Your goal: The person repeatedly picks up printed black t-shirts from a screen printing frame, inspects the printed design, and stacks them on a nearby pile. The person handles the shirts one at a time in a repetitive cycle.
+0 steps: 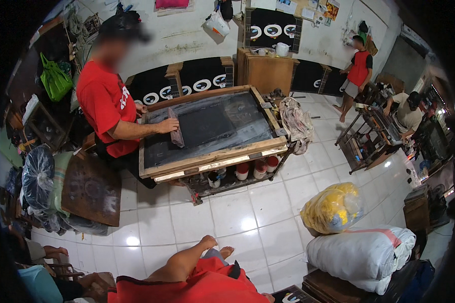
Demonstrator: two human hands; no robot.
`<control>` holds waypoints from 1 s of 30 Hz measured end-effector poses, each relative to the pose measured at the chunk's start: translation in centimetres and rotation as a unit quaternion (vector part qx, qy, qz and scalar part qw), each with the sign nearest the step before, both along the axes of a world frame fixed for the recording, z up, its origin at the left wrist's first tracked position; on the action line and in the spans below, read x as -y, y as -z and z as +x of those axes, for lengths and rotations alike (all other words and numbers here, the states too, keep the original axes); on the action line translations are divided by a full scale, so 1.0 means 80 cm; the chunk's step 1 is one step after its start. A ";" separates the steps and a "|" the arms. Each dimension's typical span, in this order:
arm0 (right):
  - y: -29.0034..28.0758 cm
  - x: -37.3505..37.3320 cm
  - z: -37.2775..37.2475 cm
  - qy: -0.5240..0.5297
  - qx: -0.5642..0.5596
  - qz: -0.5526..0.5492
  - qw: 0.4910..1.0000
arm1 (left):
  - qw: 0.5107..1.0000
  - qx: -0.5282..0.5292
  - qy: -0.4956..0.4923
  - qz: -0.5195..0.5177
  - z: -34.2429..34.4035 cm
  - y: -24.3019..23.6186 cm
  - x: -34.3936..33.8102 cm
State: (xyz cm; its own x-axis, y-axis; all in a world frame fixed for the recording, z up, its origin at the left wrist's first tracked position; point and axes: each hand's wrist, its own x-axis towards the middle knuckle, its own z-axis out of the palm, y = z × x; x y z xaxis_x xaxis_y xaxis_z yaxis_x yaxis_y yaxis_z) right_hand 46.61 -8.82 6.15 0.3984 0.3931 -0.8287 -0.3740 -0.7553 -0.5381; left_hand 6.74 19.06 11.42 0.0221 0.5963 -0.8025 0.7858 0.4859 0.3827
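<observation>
My left forearm reaches up from the red shirt at the lower edge, and my left hand [207, 242] is closed in a loose fist above the white tiled floor, close to a bare foot [227, 251]. Nothing shows sticking out of the fist. Of my right hand [269, 298] only a sliver of skin appears at the bottom edge, its fingers hidden. Beside it lies a black panel [290, 294] with a white printed figure.
Across the floor a co-worker in red grips a squeegee [175, 129] on a wood-framed printing screen [212, 157]. Paint pots [242, 170] stand below. At right lie a yellow bundle [333, 207] and a white sack [361, 252]. Other people are at far right and lower left.
</observation>
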 end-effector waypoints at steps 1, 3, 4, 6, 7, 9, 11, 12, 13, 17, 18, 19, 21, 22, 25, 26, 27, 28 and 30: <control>-0.006 0.002 0.002 -0.059 0.015 -0.016 0.998 | 0.998 0.003 -0.059 -0.003 0.003 0.000 -0.012; -0.021 0.004 0.008 -0.130 0.029 -0.039 0.990 | 0.996 0.071 -0.015 0.042 -0.001 -0.006 -0.043; -0.030 0.005 0.012 -0.143 0.028 -0.046 0.988 | 0.988 0.089 -0.119 0.040 0.003 -0.010 -0.061; -0.045 0.000 0.015 -0.077 -0.006 -0.037 0.996 | 0.984 0.118 -0.083 0.101 0.005 -0.026 -0.103; -0.054 -0.003 0.017 -0.043 -0.023 -0.032 0.998 | 0.941 0.188 -0.274 0.066 0.011 -0.034 -0.123; -0.075 -0.012 0.019 -0.003 -0.049 -0.042 0.998 | 0.888 0.265 -0.366 0.083 0.014 -0.055 -0.167; -0.097 -0.025 0.018 0.056 -0.011 -0.068 0.996 | 0.867 0.284 -0.397 0.097 0.017 -0.077 -0.208; -0.107 -0.031 0.019 0.055 0.002 -0.070 0.996 | 0.852 0.301 -0.414 0.107 0.017 -0.087 -0.227; -0.116 -0.036 0.019 0.053 0.015 -0.073 0.996 | 0.833 0.320 -0.436 0.117 0.018 -0.095 -0.244; -0.125 -0.047 0.014 0.070 0.030 -0.059 0.995 | 0.760 0.370 -0.521 0.123 0.015 -0.118 -0.307; -0.121 -0.047 0.013 0.075 0.031 -0.052 0.995 | 0.740 0.382 -0.541 0.123 0.014 -0.120 -0.322; -0.117 -0.045 0.011 0.073 0.021 -0.041 0.996 | 0.719 0.392 -0.560 0.126 0.012 -0.122 -0.336; -0.110 -0.039 0.006 0.072 0.001 -0.022 0.997 | 0.675 0.423 -0.591 0.124 0.009 -0.120 -0.358; -0.108 -0.038 0.004 0.083 0.004 -0.035 0.996 | 0.655 0.436 -0.605 0.126 0.008 -0.118 -0.369; -0.110 -0.031 -0.002 0.109 0.014 -0.068 0.992 | 0.611 0.461 -0.630 0.127 0.007 -0.110 -0.388; -0.112 -0.029 -0.004 0.111 0.020 -0.076 0.991 | 0.603 0.460 -0.639 0.127 0.007 -0.108 -0.391; -0.113 -0.028 -0.005 0.114 0.025 -0.082 0.990 | 0.584 0.481 -0.642 0.122 0.007 -0.106 -0.394; -0.113 -0.026 -0.008 0.110 0.025 -0.072 0.991 | 0.580 0.478 -0.647 0.124 0.008 -0.104 -0.395; -0.106 -0.023 -0.012 0.101 0.026 -0.050 0.993 | 0.576 0.472 -0.654 0.134 0.007 -0.101 -0.396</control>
State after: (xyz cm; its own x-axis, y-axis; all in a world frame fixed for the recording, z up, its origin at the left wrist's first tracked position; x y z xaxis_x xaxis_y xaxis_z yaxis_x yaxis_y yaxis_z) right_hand 45.68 -7.00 14.62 0.5044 0.2185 -0.8354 -0.4960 -0.7186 -0.4875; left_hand 7.30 50.73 19.53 -0.2364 0.6982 -0.6758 -0.8041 0.2499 0.5395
